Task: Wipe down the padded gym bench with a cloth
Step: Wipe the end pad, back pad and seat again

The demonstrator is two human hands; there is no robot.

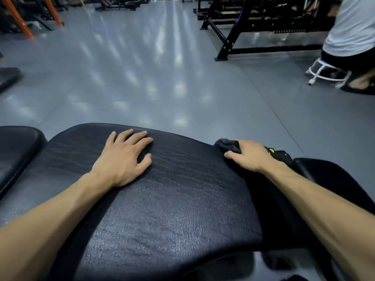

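Note:
The black padded gym bench (172,199) fills the lower middle of the head view, its creased vinyl pad running toward me. My left hand (123,157) lies flat on the pad's far left part with fingers spread and nothing in it. My right hand (247,154) presses a dark grey cloth (228,145) against the pad's far right edge, fingers curled over it. Most of the cloth is hidden under that hand.
Another black pad (18,151) sits to the left, and a dark pad (334,183) to the right. Grey glossy floor (152,78) stretches ahead. A black rack frame (243,27) stands far right; a person sits on a white stool (322,72).

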